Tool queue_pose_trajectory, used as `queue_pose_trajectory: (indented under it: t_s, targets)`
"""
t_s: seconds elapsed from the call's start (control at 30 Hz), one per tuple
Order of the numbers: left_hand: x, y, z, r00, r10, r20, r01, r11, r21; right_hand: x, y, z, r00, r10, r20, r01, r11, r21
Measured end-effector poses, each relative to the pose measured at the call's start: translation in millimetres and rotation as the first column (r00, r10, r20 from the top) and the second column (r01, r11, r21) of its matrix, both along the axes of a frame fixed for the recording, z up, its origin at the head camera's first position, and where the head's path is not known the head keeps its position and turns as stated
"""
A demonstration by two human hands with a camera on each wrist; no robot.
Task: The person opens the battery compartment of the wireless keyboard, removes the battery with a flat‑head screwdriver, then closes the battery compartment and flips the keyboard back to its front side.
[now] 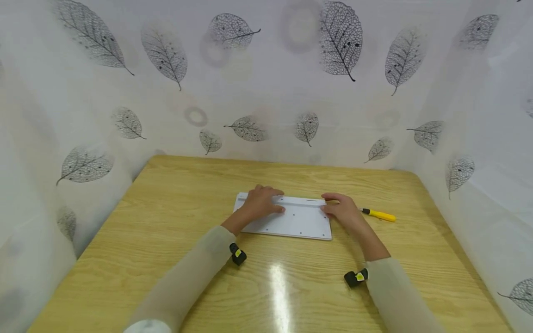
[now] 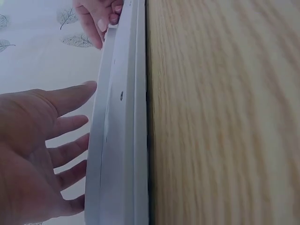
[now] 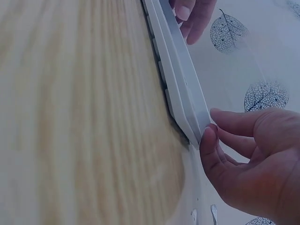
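Note:
A white keyboard (image 1: pixel 287 224) lies face down on the table, its back dotted with small screws and a raised ridge along the far side. Keys show beneath its edge in the right wrist view. Over the left part of the ridge, my left hand (image 1: pixel 261 203) spreads with thumb and fingers extended; the left wrist view shows these fingers (image 2: pixel 70 152) apart beside the ridge. My right hand (image 1: pixel 344 212) pinches the far right corner at the ridge's end, thumb (image 3: pixel 209 143) and fingers curled there. A yellow-handled screwdriver (image 1: pixel 382 215) lies right of that hand, its tip partly hidden.
The wood-grain table (image 1: pixel 179 273) reaches back to a pale leaf-patterned curtain (image 1: pixel 266 88), which also hangs along both sides. Small black cameras (image 1: pixel 238 255) are worn at both wrists.

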State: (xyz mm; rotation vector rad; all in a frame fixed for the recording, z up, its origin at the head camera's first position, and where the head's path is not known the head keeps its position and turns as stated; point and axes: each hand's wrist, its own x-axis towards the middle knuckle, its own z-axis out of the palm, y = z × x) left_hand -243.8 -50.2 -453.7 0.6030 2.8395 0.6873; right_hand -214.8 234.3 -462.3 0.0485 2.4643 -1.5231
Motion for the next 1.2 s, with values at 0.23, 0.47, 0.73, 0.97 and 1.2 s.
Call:
queue_pose_trajectory:
  t_s: [0.23, 0.47, 0.73, 0.97, 1.2]
  targets:
    - [-13.4, 13.5, -5.3, 0.997, -0.04, 0.059, 0.032, 0.991, 0.128, -8.0, -3.9, -3.5, 1.0, -0.007, -0.009, 0.007, 1.0, -0.001]
    - [-24.4, 28.4, -8.6, 0.986, -0.079, 0.15, 0.038, 0.965, 0.258, -11.4, -4.5, -4.6, 1.0, -0.022, -0.009, 0.022, 1.0, 0.002]
    - [-34.1, 44.7, -14.9, 0.978, -0.136, 0.158, 0.084, 0.951, 0.299, -13.1, -3.9, -4.2, 1.0, -0.021, -0.007, 0.021, 1.0, 0.011]
    - [-37.5, 57.2, -17.3, 0.971, -0.172, 0.164, 0.116, 0.945, 0.306, -12.7, -2.9, -4.0, 1.0, -0.014, -0.004, 0.014, 1.0, 0.017]
    - [-38.9, 65.4, -14.3, 0.968, -0.167, 0.188, 0.107, 0.95, 0.295, -13.0, -3.6, -1.4, 1.0, -0.004, -0.008, 0.005, 0.999, 0.038]
